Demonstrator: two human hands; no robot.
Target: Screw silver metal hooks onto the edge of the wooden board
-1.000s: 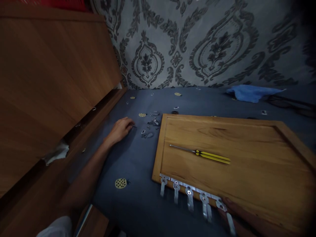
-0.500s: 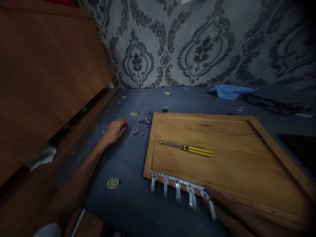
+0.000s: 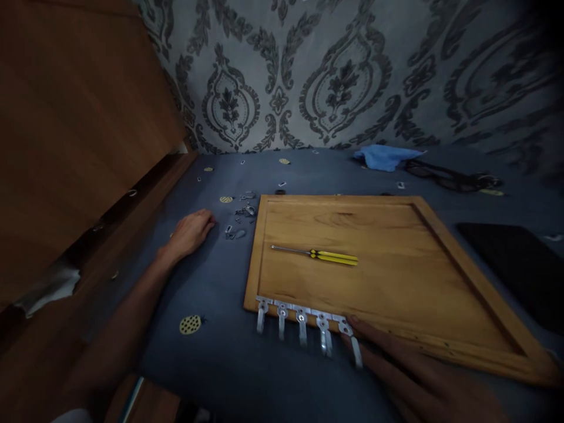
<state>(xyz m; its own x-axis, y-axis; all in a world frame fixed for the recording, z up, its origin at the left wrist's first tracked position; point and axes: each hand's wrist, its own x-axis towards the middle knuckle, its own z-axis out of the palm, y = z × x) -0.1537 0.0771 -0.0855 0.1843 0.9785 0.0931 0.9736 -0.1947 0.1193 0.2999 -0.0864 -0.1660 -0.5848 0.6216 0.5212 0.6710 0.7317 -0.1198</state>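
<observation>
My left hand (image 3: 188, 232) rests on the dark blue cloth with its fingers curled closed. Whatever is in its fingertips is hidden. Just right of it lie loose metal hooks (image 3: 247, 210) and small screws (image 3: 238, 221). My right hand (image 3: 400, 364) grips the near edge of a framed wooden board (image 3: 374, 235), one finger on top and others below, against the rightmost of the metal hooks (image 3: 301, 320) lined up along that edge. On the board lies a screwdriver (image 3: 333, 257) with a yellow and black handle, its tip to the left; neither hand touches it.
A wooden cabinet (image 3: 79, 117) stands along the left side. Behind the board are a blue cloth (image 3: 385, 157) and dark glasses (image 3: 445, 175). A flat black object (image 3: 511, 258) lies to the right. Patterned wallpaper (image 3: 277, 64) covers the back wall.
The view has shifted slightly, so everything sits further left. The left hand's fingers look more curled, and the small tip seen at them earlier is out of sight. The right hand keeps its place.
</observation>
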